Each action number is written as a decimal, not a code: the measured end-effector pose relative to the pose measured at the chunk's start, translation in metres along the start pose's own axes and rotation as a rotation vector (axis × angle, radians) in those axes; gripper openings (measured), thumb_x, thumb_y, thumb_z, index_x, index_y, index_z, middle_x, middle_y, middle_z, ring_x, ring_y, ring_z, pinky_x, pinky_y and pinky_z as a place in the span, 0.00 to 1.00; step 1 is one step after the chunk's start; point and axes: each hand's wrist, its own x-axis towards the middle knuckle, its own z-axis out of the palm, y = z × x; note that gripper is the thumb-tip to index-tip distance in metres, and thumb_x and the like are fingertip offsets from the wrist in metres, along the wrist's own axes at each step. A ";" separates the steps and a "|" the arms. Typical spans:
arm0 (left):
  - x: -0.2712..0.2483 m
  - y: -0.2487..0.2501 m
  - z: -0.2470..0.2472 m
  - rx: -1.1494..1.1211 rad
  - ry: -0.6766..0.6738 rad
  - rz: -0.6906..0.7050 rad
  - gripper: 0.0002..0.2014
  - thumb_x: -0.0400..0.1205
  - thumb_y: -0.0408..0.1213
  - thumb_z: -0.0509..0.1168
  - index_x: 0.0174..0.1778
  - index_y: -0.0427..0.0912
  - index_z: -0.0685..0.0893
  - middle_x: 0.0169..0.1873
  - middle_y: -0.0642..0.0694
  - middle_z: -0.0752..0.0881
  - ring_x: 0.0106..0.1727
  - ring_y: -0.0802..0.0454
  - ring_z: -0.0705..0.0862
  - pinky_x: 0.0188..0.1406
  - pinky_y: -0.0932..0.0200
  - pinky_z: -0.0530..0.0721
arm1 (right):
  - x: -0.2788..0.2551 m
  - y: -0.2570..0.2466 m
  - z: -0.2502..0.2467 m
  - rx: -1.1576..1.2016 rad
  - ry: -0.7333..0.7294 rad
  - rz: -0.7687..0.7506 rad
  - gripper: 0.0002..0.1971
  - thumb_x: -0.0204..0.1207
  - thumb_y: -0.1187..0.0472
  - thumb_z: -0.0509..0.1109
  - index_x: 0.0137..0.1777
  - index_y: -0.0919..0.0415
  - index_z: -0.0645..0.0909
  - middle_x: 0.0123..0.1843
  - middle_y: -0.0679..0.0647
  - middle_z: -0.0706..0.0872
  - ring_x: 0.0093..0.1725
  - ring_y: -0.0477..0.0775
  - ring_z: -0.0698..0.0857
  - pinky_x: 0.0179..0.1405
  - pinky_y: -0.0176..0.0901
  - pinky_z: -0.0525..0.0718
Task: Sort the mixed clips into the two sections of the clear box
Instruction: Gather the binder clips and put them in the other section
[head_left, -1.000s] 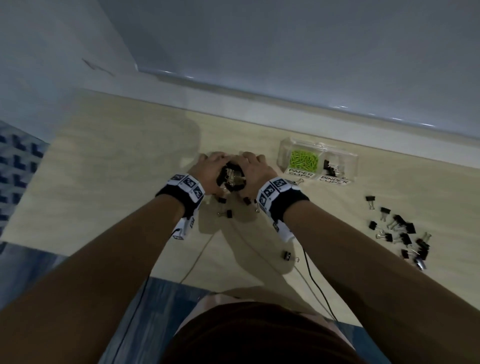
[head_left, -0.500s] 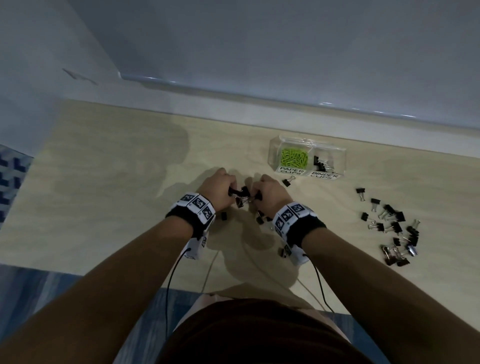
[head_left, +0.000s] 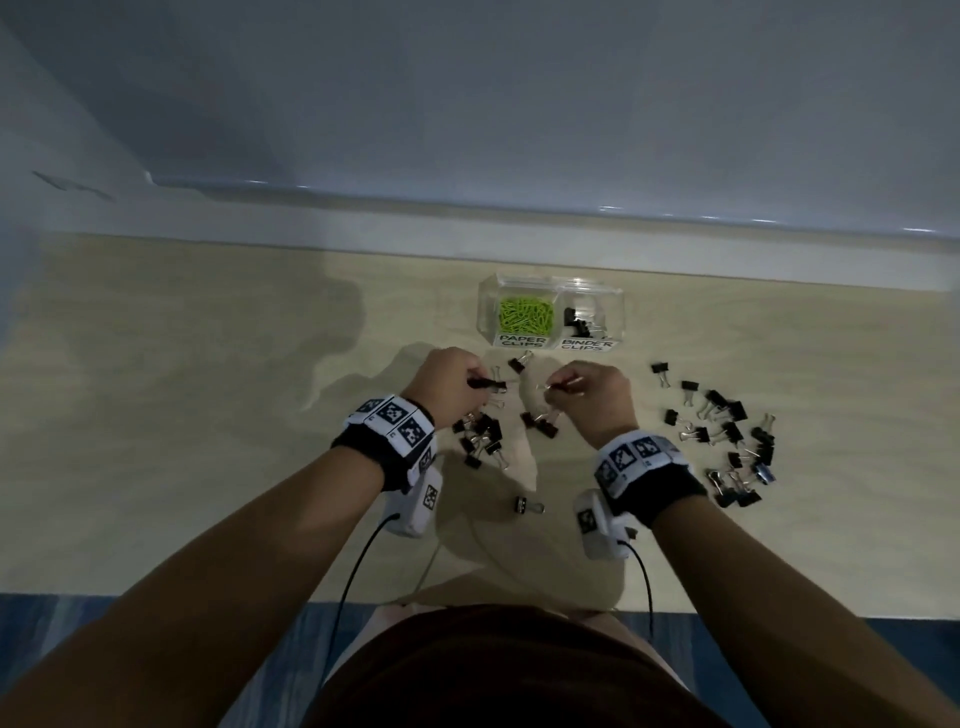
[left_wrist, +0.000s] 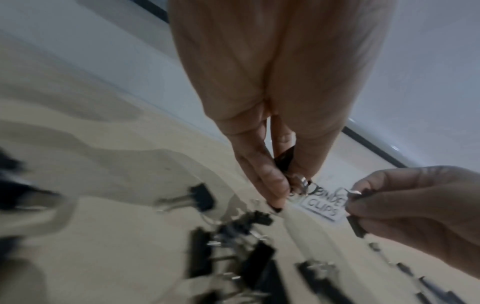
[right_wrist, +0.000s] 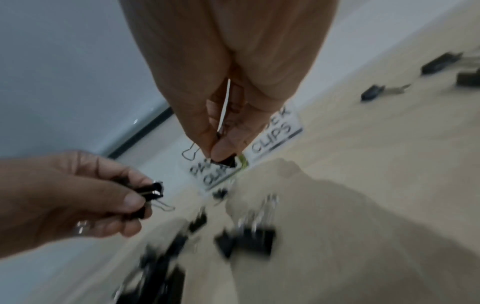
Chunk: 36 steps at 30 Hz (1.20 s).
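Two hands each hold a small black clip. The left hand (head_left: 451, 382) pinches one clip (head_left: 485, 385) between thumb and fingers, fingers curled tight. The right hand (head_left: 592, 395) pinches another clip (right_wrist: 225, 160) by its black body, with thin wire loops poking out past the fingertips.

Just past both grips sits the box (head_left: 550, 283). Its right part (marked for binder clips) has only a few black ones in it. The left part is full of green clips (head_left: 524, 315).

More black ones lie in a pile (head_left: 480, 436) under the left grip and in a bunch (head_left: 727, 431) far out to the right.

These clips look light, hard and stiff. The wire loops flop and snag on each other, so the black body is probably the best place to hold.
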 end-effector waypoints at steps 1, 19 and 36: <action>0.003 0.012 0.004 -0.018 -0.005 0.017 0.09 0.75 0.32 0.72 0.50 0.35 0.88 0.44 0.42 0.89 0.39 0.54 0.85 0.37 0.70 0.81 | 0.005 0.000 -0.011 0.050 0.032 0.016 0.09 0.64 0.72 0.77 0.34 0.57 0.86 0.34 0.53 0.89 0.34 0.50 0.88 0.38 0.38 0.87; 0.067 0.117 0.035 -0.009 0.139 0.011 0.03 0.78 0.33 0.67 0.41 0.37 0.84 0.47 0.36 0.87 0.50 0.43 0.85 0.55 0.53 0.83 | 0.073 -0.011 -0.057 -0.162 0.144 -0.141 0.12 0.69 0.70 0.73 0.52 0.64 0.87 0.51 0.58 0.90 0.51 0.52 0.88 0.57 0.37 0.82; -0.077 -0.101 -0.033 0.337 0.025 -0.201 0.42 0.67 0.47 0.77 0.76 0.49 0.66 0.71 0.44 0.63 0.69 0.39 0.66 0.69 0.43 0.74 | -0.012 -0.036 0.059 -0.899 -0.525 -0.285 0.56 0.56 0.40 0.81 0.78 0.35 0.47 0.81 0.51 0.50 0.76 0.65 0.55 0.63 0.63 0.79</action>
